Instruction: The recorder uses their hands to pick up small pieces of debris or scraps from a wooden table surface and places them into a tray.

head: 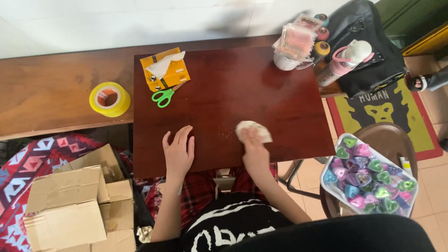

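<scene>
From the head camera, the right hand (254,145) presses a crumpled white tissue (253,130) against the dark wooden board (280,107), near the board's front edge and a little right of its middle. The fingers are curled down over the wad, pinning it rather than pinching it. The left hand (178,151) lies flat and spread on the board's front edge, holding nothing. Between the two hands, on the board, sits a scatter of fine crumbs (227,135).

The tissue looks light, soft and easily torn — it would likely bunch or shred if dragged hard, so flat pressure from above on its middle seems the safest hold.

At the board's far left corner are an orange tissue pack (171,74) and green scissors (163,97); off the board to the left, a yellow tape roll (109,98). At the far right corner stands a cluster of cups and packets (296,44), well apart from the hands. Right of the board, a tray of coloured heart shapes (368,179) rests on a stool; cardboard boxes (74,205) sit lower left. Nothing crowds the wad.
</scene>
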